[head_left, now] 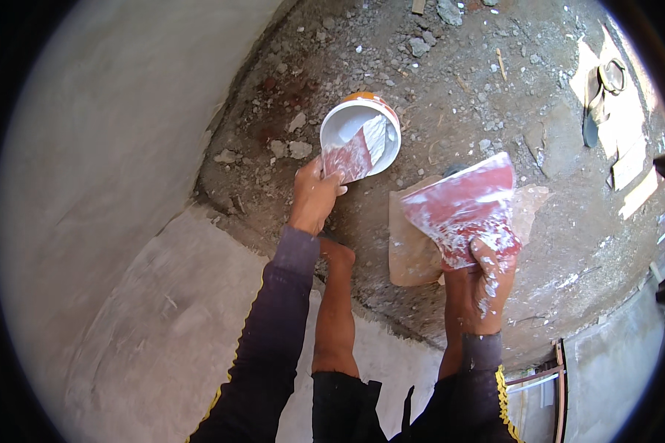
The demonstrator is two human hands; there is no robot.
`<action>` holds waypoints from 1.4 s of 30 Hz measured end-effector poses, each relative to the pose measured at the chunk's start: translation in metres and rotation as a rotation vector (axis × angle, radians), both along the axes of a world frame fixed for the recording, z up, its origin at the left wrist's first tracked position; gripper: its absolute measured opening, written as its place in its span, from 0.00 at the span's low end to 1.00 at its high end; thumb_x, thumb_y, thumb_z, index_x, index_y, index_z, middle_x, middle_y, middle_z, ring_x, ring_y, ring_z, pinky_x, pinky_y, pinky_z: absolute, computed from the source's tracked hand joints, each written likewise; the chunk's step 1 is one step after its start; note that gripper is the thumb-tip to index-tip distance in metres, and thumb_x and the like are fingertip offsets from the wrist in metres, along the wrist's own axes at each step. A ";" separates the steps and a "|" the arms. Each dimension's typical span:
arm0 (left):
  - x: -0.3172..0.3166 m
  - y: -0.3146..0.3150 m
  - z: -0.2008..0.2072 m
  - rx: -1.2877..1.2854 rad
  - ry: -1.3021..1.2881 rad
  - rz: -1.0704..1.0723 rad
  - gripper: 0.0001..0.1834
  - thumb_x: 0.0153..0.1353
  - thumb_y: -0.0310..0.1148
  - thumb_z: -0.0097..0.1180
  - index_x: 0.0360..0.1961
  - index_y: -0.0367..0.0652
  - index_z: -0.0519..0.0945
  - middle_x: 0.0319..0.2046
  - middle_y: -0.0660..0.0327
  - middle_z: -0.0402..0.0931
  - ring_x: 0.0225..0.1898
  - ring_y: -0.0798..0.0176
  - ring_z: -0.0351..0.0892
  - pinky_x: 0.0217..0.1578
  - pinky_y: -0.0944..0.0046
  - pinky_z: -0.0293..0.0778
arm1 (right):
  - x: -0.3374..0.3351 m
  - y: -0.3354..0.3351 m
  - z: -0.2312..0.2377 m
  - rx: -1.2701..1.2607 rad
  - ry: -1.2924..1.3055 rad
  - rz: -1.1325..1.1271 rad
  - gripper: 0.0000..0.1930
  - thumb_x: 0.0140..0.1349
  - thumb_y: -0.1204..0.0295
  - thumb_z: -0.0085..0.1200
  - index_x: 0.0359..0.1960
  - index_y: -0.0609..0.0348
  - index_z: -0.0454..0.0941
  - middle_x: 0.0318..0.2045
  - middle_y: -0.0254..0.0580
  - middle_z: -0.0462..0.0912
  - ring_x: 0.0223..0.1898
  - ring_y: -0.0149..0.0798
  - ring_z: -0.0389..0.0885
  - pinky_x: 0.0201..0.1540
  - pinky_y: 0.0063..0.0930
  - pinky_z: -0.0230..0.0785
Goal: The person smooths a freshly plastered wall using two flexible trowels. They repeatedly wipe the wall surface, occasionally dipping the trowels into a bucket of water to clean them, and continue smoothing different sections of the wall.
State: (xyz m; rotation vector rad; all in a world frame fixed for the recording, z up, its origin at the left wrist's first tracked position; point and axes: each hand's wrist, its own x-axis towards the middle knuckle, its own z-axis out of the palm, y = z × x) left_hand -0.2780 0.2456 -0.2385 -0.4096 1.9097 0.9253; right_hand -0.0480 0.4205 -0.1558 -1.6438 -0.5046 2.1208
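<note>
My left hand (315, 198) is closed on a red plastic putty spreader (351, 158) streaked with white. Its blade reaches over the near rim and into a white bucket (332, 120) with an orange outer side. White putty (375, 138) lies against the bucket's right inner wall, by the blade. To the right, my right hand (490, 286), spotted with white, grips a wider red plastic spreader (471, 205) smeared with white putty. This one is held up with its broad edge away from me, to the right of the bucket and apart from it.
Under the right-hand spreader lies a flat brown cardboard piece (410, 255). Rubble (420, 46) and grit cover the dirt floor. A bare plastered wall (118, 125) rises at left. Dark footwear (590, 127) lies in a sunlit patch at far right. My bare legs (335, 317) show between my arms.
</note>
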 end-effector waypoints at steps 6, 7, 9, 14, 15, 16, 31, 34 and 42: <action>0.027 -0.042 0.010 0.201 0.086 0.267 0.17 0.68 0.17 0.53 0.57 0.30 0.79 0.51 0.56 0.81 0.51 0.66 0.81 0.51 0.65 0.81 | -0.006 -0.022 -0.047 -0.083 0.117 0.111 0.25 0.60 0.84 0.55 0.61 0.71 0.69 0.51 0.48 0.82 0.50 0.44 0.85 0.58 0.39 0.78; 0.030 -0.049 0.010 0.227 0.102 0.287 0.16 0.69 0.17 0.53 0.57 0.29 0.80 0.52 0.56 0.81 0.51 0.65 0.81 0.54 0.65 0.80 | -0.010 -0.029 -0.062 -0.030 0.053 0.128 0.29 0.60 0.84 0.56 0.65 0.69 0.66 0.54 0.47 0.80 0.52 0.40 0.83 0.58 0.36 0.78; 0.035 -0.059 0.010 0.311 0.191 0.260 0.15 0.69 0.16 0.53 0.55 0.29 0.80 0.53 0.54 0.81 0.53 0.64 0.81 0.56 0.63 0.79 | -0.015 -0.041 -0.087 -0.032 0.026 0.158 0.37 0.59 0.84 0.56 0.72 0.61 0.59 0.62 0.41 0.73 0.61 0.39 0.76 0.64 0.35 0.72; 0.039 -0.070 0.023 0.455 0.385 0.261 0.12 0.68 0.14 0.52 0.49 0.32 0.83 0.55 0.48 0.82 0.60 0.55 0.80 0.63 0.57 0.76 | -0.033 -0.058 -0.105 -0.110 0.021 0.188 0.42 0.56 0.86 0.58 0.74 0.54 0.56 0.65 0.36 0.68 0.64 0.40 0.71 0.69 0.38 0.66; 0.037 -0.070 0.030 0.492 0.437 0.221 0.12 0.67 0.13 0.53 0.48 0.33 0.83 0.55 0.47 0.82 0.61 0.52 0.79 0.63 0.56 0.75 | -0.039 -0.058 -0.096 -0.230 0.107 0.168 0.42 0.56 0.86 0.58 0.74 0.54 0.56 0.65 0.36 0.68 0.64 0.40 0.71 0.69 0.38 0.67; 0.034 -0.069 0.038 0.533 0.485 0.183 0.12 0.66 0.13 0.53 0.47 0.34 0.83 0.56 0.47 0.82 0.62 0.50 0.79 0.64 0.54 0.74 | -0.046 -0.056 -0.085 -0.298 0.237 0.162 0.39 0.57 0.86 0.57 0.72 0.56 0.59 0.63 0.37 0.70 0.63 0.40 0.73 0.68 0.40 0.67; -0.078 -0.020 0.288 0.673 1.095 -0.353 0.15 0.55 0.21 0.71 0.44 0.44 0.88 0.51 0.50 0.86 0.62 0.46 0.80 0.61 0.50 0.76 | -0.170 0.005 0.164 -0.195 0.797 0.147 0.30 0.60 0.83 0.55 0.67 0.70 0.67 0.61 0.53 0.79 0.61 0.49 0.80 0.68 0.47 0.69; -0.088 -0.010 0.330 0.621 1.200 -0.363 0.15 0.55 0.20 0.70 0.45 0.44 0.88 0.51 0.51 0.86 0.61 0.47 0.81 0.60 0.51 0.78 | -0.181 0.014 0.209 -0.137 0.874 0.169 0.31 0.59 0.84 0.54 0.67 0.69 0.67 0.61 0.54 0.78 0.62 0.50 0.79 0.68 0.49 0.69; -0.099 0.008 0.399 0.417 1.421 -0.393 0.14 0.60 0.19 0.64 0.46 0.44 0.88 0.52 0.51 0.85 0.60 0.47 0.82 0.60 0.55 0.78 | -0.189 0.030 0.284 -0.049 0.884 0.190 0.27 0.58 0.84 0.55 0.63 0.67 0.72 0.55 0.51 0.83 0.56 0.48 0.84 0.63 0.46 0.75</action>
